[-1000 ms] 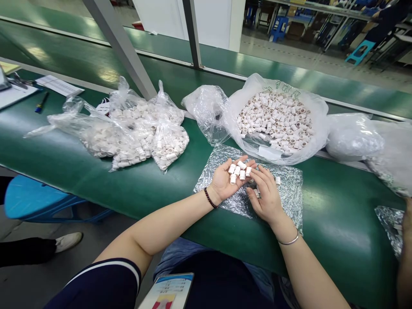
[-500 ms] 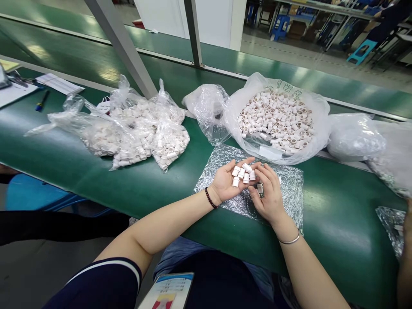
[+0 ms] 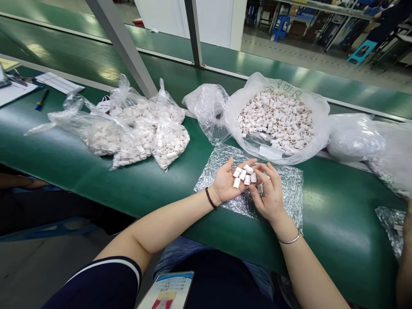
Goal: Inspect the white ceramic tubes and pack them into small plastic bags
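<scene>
My left hand (image 3: 228,181) is turned palm up over a sheet of clear plastic wrap (image 3: 291,182). Several short white pipe fittings (image 3: 243,174) lie across its palm and fingers. Close against its fingertips is my right hand (image 3: 269,194), fingers curled, with another white fitting (image 3: 260,188) between thumb and fingers. Some of what the right hand holds is hidden behind its fingers. Just beyond the hands, a large open plastic bag (image 3: 320,116) is spread around a heap of loose fittings (image 3: 280,120).
Filled, tied bags of fittings (image 3: 128,133) lie on the green bench (image 3: 128,189) at left. A crumpled clear bag (image 3: 207,105) and another bulging bag (image 3: 355,135) flank the large one. Grey posts (image 3: 124,47) rise behind. Another person's arm (image 3: 406,253) shows at the right edge.
The fittings in my left palm have shifted slightly, and the right fingers have moved a little over them. At the lower left, another person's arm and leg have moved.
</scene>
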`<action>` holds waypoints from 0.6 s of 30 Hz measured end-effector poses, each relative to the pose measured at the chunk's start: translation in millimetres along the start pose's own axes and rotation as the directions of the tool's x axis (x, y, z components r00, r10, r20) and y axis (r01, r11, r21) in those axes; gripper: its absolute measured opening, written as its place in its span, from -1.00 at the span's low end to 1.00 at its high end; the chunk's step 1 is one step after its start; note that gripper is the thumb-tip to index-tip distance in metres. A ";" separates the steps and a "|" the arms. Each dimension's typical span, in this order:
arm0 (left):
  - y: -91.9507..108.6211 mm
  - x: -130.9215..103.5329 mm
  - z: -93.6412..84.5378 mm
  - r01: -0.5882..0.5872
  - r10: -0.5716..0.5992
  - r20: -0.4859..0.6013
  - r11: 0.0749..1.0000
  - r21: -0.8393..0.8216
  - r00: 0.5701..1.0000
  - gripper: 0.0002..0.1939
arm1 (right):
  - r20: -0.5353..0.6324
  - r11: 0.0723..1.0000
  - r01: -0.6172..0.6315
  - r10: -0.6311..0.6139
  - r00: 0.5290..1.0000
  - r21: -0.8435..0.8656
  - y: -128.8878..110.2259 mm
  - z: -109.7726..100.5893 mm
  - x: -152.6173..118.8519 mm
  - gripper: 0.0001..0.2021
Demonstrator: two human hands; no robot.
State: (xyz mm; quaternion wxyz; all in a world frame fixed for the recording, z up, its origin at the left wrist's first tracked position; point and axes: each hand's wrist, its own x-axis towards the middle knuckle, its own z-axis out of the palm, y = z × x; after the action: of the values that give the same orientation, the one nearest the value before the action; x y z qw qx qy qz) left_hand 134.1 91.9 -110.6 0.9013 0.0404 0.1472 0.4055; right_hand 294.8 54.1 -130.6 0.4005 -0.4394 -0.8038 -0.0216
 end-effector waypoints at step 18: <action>-9.1 8.3 -21.3 0.137 -0.143 0.099 0.988 0.064 0.985 -0.34 | 0.027 0.996 0.089 -0.088 0.996 -0.017 6.8 1.7 -3.8 -0.72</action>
State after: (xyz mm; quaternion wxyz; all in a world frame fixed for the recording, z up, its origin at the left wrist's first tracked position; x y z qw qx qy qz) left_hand 139.5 91.0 -134.5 0.9325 0.0766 0.1142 0.3339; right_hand 299.8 56.4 -136.4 0.3847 -0.4071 -0.8274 -0.0408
